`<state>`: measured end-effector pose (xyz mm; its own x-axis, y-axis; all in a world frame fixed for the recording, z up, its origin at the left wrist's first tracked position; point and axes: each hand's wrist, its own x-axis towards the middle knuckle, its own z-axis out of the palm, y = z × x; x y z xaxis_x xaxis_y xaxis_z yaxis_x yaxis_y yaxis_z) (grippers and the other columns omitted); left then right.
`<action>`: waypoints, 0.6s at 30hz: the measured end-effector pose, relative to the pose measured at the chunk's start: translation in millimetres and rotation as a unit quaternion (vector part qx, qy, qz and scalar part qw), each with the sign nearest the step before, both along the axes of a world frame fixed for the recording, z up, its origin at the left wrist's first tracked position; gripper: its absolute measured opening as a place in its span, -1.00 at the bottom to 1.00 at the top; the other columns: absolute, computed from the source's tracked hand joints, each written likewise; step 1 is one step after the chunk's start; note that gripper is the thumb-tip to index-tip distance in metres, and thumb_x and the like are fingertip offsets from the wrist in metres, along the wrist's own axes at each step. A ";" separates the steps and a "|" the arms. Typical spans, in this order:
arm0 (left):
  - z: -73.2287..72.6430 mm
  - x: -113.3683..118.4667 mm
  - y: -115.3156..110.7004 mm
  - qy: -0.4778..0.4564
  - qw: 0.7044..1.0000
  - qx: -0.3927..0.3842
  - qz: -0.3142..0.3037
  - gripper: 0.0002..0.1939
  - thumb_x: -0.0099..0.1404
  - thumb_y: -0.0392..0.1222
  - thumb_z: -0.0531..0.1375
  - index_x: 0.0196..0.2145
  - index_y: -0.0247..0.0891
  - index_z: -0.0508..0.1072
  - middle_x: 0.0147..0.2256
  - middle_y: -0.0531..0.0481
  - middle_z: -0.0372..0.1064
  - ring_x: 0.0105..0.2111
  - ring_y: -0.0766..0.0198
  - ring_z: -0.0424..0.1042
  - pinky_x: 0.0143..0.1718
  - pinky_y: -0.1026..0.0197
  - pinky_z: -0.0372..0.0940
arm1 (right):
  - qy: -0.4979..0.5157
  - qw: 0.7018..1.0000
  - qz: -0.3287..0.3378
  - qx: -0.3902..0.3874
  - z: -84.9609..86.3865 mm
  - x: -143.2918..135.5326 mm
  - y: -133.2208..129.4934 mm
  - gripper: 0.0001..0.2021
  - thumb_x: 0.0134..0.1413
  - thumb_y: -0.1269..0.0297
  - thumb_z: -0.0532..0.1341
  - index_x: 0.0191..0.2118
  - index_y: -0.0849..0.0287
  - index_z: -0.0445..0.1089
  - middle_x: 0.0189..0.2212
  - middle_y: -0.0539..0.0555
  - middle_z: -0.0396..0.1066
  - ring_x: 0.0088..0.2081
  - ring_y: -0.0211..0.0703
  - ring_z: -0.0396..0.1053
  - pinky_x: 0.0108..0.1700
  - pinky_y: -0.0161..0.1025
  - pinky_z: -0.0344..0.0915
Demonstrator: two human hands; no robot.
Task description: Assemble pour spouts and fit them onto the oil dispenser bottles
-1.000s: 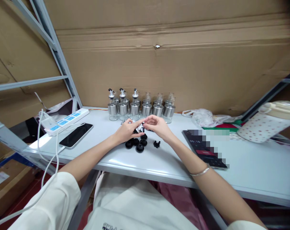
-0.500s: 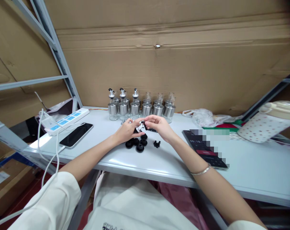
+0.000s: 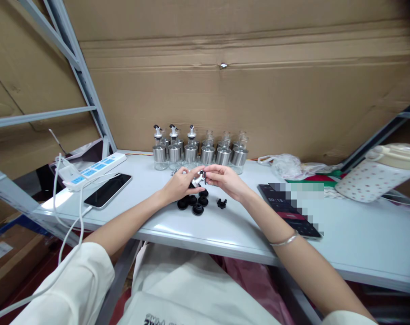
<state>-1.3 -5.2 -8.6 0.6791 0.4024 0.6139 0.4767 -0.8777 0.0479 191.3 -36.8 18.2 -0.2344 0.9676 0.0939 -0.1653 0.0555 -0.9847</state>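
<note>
My left hand (image 3: 181,185) is closed around a silver pourer spout (image 3: 198,179), held just above the table. At the spout's tip, my right hand (image 3: 223,179) pinches a small black flap cap (image 3: 205,177), partly hidden by the fingers. Below the hands lie several black rubber stoppers (image 3: 198,209) in a loose cluster. A small heap of black caps (image 3: 221,203) rests to their right. Behind, glass bottles with steel bands (image 3: 207,155) stand in two rows. Three front bottles at the left carry silver pourers with black flaps (image 3: 173,130).
At the left, a phone (image 3: 108,192) lies beside a white power strip (image 3: 96,171) with trailing cables. On the right are a tablet-like phone showing a timer (image 3: 286,212), a plastic bag (image 3: 286,166) and a dotted flask (image 3: 367,178). Cardboard (image 3: 245,99) walls the back.
My right hand has turned slightly, with its fingers a little straighter at the spout's tip. The spout has tilted a little in my left hand. The bottles and loose parts have not moved.
</note>
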 end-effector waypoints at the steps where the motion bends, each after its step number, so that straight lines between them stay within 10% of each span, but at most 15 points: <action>1: 0.0 -0.1 0.3 0.001 1.000 0.000 0.000 -0.42 0.29 0.05 0.14 0.15 -0.29 0.14 -0.23 -0.08 0.48 -0.33 0.23 0.36 -0.16 0.15 0.22 | -0.001 1.000 0.000 -0.002 0.1 0.0 0.0 -0.74 -0.34 0.24 0.42 -0.42 0.18 0.46 -0.48 -0.03 0.44 -0.42 -0.32 0.35 -0.27 -0.26 0.26; 18: 2.1 -1.1 1.1 0.007 1.000 -0.001 0.029 -0.56 0.29 0.04 0.12 0.02 -0.28 0.29 -0.33 -0.02 0.46 -0.40 0.26 0.27 -0.17 0.16 0.20 | -0.034 0.999 0.020 -0.009 3.2 -0.3 -3.6 -0.75 -0.36 0.22 0.44 -0.50 0.22 0.46 -0.54 -0.04 0.42 -0.49 -0.35 0.31 -0.29 -0.27 0.25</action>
